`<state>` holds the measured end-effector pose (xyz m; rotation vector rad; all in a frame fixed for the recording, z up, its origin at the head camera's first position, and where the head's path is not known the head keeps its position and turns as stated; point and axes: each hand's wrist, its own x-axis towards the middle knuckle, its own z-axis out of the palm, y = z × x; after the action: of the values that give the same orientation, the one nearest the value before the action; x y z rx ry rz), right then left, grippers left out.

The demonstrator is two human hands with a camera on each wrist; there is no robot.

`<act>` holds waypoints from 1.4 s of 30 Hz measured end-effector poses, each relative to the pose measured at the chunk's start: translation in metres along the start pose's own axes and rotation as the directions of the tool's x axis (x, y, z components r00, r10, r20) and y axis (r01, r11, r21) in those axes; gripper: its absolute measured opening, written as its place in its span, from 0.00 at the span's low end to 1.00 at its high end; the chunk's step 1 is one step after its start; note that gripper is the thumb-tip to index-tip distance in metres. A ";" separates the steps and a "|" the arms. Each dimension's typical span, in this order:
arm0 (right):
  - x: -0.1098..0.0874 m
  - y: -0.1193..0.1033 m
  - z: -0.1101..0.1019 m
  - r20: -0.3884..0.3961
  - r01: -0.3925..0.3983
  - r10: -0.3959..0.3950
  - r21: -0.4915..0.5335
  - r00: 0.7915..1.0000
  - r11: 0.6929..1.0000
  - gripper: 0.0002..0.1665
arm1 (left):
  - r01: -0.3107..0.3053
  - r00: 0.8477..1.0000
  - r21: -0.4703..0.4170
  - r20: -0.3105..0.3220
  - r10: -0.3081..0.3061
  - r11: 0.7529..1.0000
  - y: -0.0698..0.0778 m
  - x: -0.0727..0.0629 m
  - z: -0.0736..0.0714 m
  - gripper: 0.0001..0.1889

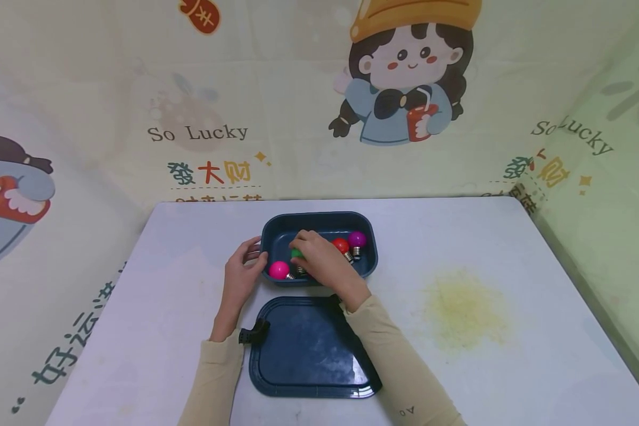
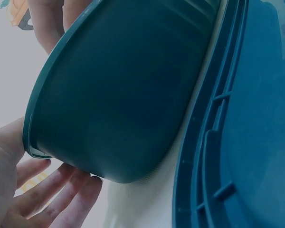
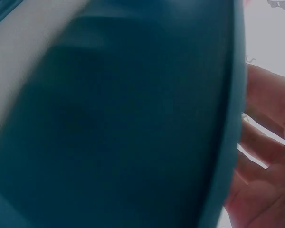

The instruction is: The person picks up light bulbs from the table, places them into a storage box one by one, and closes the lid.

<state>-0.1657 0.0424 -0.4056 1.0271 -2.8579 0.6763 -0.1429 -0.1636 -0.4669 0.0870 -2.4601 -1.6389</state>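
A dark blue plastic box with rounded corners holds several small coloured light bulbs. My left hand grips its left end, thumb at the rim and fingers along the outer wall. Inside the box, my right hand has its fingers around a green bulb, mostly covered by them. A pink bulb lies in the near left corner. On the right side are a red bulb and a purple bulb, metal bases toward me. In the right wrist view, the box wall hides the bulbs.
Nearer to me, a matching dark blue lid lies flat on the white table, partly under my right forearm. A yellowish stain marks the tabletop at right. Printed cloth hangs behind the table's back edge.
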 end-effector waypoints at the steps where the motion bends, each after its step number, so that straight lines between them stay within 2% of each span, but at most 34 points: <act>1: 0.000 0.000 0.001 0.002 -0.001 0.001 0.001 1.000 1.000 0.20 | 0.001 1.000 0.003 0.000 -0.001 1.000 0.000 0.000 0.000 0.23; 19: 0.008 0.004 0.012 0.037 0.019 -0.016 -0.072 0.999 0.997 0.19 | 0.009 1.000 -0.017 0.010 -0.009 1.000 0.000 0.001 0.001 0.23; 42: 0.016 0.007 0.022 0.092 -0.001 0.009 -0.094 0.996 0.996 0.19 | 0.014 1.000 -0.018 0.011 -0.014 1.000 -0.003 0.003 -0.001 0.22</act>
<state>-0.1800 0.0286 -0.4253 1.0648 -2.9390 0.5019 -0.1460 -0.1656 -0.4690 0.0934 -2.4578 -1.6712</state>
